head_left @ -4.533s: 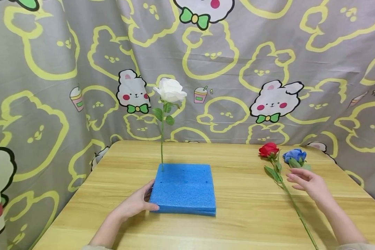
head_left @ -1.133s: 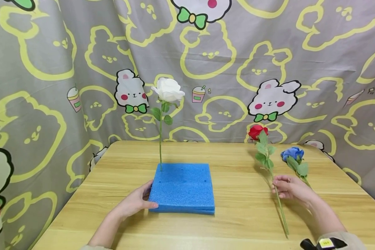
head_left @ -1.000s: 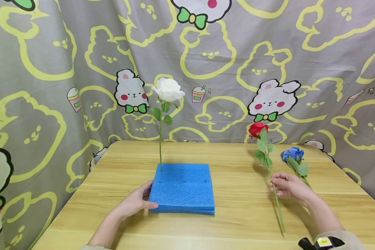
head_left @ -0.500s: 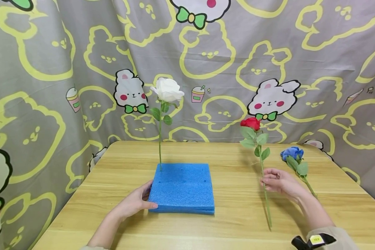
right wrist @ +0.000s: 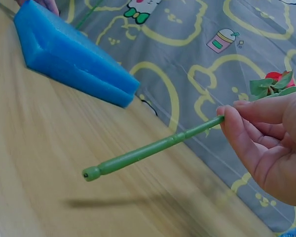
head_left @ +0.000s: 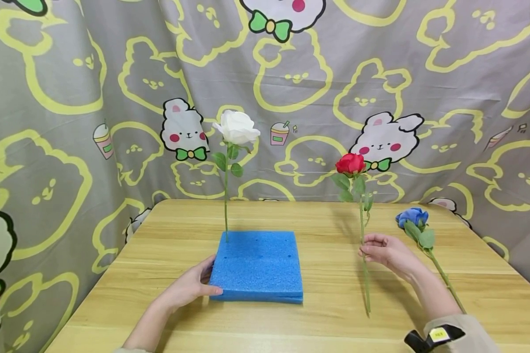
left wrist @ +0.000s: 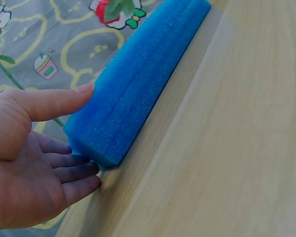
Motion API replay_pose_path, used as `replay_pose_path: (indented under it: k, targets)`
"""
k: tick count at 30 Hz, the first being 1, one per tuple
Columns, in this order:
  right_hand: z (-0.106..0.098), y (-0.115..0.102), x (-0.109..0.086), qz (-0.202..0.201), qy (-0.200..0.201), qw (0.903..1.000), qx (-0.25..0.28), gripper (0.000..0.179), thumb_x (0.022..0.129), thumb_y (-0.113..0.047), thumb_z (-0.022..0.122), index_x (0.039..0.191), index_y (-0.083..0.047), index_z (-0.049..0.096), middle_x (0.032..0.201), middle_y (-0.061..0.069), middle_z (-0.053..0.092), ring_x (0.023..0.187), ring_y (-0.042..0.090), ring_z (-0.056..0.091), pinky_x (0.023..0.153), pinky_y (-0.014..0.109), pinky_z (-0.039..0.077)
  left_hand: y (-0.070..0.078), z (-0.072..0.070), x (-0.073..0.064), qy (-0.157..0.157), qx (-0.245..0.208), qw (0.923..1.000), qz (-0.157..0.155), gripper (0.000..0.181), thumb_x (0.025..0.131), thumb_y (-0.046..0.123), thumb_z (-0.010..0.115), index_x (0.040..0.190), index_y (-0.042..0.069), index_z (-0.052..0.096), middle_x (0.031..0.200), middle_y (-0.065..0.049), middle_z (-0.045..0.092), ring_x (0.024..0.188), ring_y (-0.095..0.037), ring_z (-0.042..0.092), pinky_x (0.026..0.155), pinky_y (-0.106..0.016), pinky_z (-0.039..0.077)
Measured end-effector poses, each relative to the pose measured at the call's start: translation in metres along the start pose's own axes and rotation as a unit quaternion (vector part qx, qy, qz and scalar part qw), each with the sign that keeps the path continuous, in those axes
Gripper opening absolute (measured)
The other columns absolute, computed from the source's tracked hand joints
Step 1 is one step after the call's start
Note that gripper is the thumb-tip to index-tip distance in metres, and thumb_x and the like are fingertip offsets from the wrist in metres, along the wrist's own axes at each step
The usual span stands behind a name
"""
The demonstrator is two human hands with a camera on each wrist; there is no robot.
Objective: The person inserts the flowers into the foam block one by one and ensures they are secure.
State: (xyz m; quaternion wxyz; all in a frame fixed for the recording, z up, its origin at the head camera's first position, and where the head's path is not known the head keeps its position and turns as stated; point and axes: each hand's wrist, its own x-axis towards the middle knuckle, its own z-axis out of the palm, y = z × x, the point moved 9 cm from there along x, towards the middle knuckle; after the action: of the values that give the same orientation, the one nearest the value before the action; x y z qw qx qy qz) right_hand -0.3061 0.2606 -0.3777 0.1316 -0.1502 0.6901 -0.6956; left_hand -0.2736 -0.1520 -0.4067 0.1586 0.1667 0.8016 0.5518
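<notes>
My left hand [head_left: 192, 284] holds the left side of a blue foam block [head_left: 258, 269], thumb at its front corner and fingers along the side. A white artificial rose [head_left: 237, 127] stands upright in the block's back left corner. Between thumb and fingertips, my right hand [head_left: 386, 252] pinches the stem of a red artificial rose [head_left: 351, 164], right of the block. The flower is upright, leaning slightly left. In the right wrist view the bare lower end of the green stem [right wrist: 138, 154] points toward the block, above its shadow on the table.
A blue artificial rose [head_left: 412, 217] lies on the wooden table [head_left: 327, 323] beyond the right forearm, its stem running toward me. Small holes dot the foam block's top. A patterned grey curtain [head_left: 300, 73] hangs behind the table and along its left side.
The right hand has taken the red rose off the table, raised it upright and carried it left toward the block. The left hand, foam block and white rose keep their places.
</notes>
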Motion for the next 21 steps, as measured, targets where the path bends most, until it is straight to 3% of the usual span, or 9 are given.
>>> replay_pose_path:
  k: [9, 16, 21]
  targets:
    - [0.007, -0.018, 0.011, -0.02, 0.036, 0.9991, -0.007, 0.009, 0.091, 0.0, 0.054, 0.099, -0.001, 0.05, 0.092, 0.004, 0.06, 0.088, 0.016, 0.063, 0.076, 0.027, 0.054, 0.001, 0.0, 0.0, -0.003, -0.001, 1.0, 0.007, 0.097, 0.078, 0.015, 0.074, 0.144, -0.011, 0.008, 0.147, -0.031, 0.017, 0.132, -0.044, 0.022, 0.107, -0.053, 0.021]
    - [0.013, -0.032, 0.021, -0.039, 0.086, 0.9921, -0.082, 0.02, 0.09, -0.006, 0.06, 0.101, 0.005, 0.048, 0.091, 0.005, 0.059, 0.084, 0.014, 0.063, 0.077, 0.032, 0.054, 0.001, 0.001, -0.001, -0.004, -0.002, 1.0, 0.004, 0.098, 0.078, 0.016, 0.074, 0.143, -0.012, 0.007, 0.147, -0.031, 0.015, 0.132, -0.045, 0.021, 0.107, -0.053, 0.02]
    - [0.02, -0.045, 0.03, -0.06, 0.113, 0.9859, -0.108, 0.024, 0.089, -0.008, 0.062, 0.102, 0.007, 0.049, 0.087, 0.003, 0.059, 0.082, 0.016, 0.064, 0.075, 0.032, 0.055, 0.001, 0.001, -0.001, -0.006, -0.002, 1.0, 0.005, 0.098, 0.078, 0.016, 0.074, 0.143, -0.012, 0.007, 0.147, -0.031, 0.014, 0.133, -0.045, 0.02, 0.107, -0.053, 0.02]
